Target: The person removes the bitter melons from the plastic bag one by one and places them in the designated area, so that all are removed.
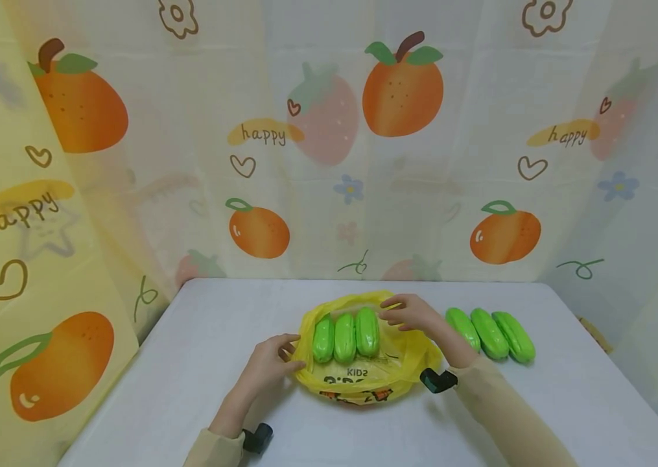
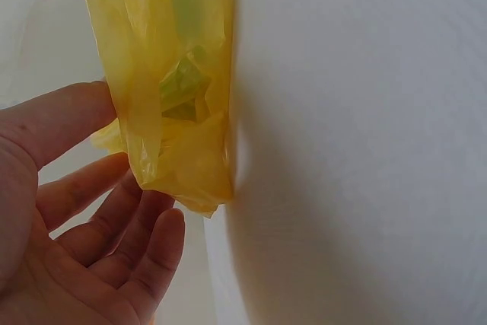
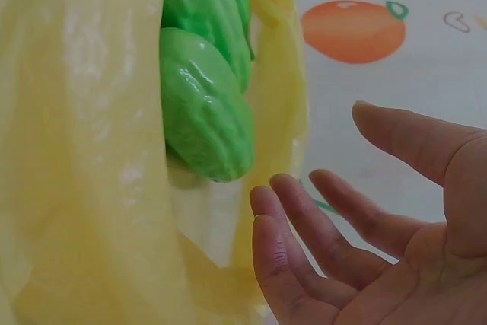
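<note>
A yellow plastic bag (image 1: 416, 363) lies spread on the table with its mouth facing up. In it, three glossy green cucumber-like vegetables (image 1: 345, 337) lie side by side; the right wrist view shows the ridged skin of one vegetable (image 3: 205, 104). My left hand (image 1: 270, 360) is at the bag's left rim, thumb and fingertips touching the thin yellow plastic (image 2: 183, 157), fingers loosely bent and spread. My right hand (image 1: 413, 312) hovers over the bag's far right rim, near the rightmost vegetable. Its loosely bent fingers (image 3: 327, 253) hold nothing.
Three more green vegetables (image 1: 491, 334) lie in a slanted row on the white table (image 1: 218, 311), to the right of the bag and behind my right forearm. A fruit-print curtain (image 1: 329, 194) encloses the table at the back and sides.
</note>
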The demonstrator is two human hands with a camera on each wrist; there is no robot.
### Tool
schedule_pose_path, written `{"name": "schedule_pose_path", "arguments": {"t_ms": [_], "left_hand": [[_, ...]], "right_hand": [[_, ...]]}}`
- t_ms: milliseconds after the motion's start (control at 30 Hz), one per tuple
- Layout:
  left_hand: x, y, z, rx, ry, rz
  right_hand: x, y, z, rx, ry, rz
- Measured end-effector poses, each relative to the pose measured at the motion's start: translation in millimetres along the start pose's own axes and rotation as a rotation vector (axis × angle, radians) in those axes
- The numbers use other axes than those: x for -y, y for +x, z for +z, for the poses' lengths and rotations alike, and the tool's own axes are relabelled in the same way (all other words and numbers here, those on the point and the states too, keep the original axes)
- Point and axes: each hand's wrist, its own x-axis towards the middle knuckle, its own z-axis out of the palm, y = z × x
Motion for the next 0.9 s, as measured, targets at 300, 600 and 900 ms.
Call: {"name": "schedule_pose_path", "arguments": {"t_ms": [300,600,900], "left_hand": [[0.5,0.6,0.3,-0.001,0.001,0.001],[1.4,-0.5,-0.1,0.002,-0.007,0.008],[3.3,-1.0,-0.1,0.001,-0.001,0.016]], "right_hand": [[3.2,10.8,6.0,0.007,-0.029,0.041],[0.6,19.0,15.1,0.013,-0.036,0.101],[-1.9,25.7,21.7,0.035,-0.023,0.162]]}}
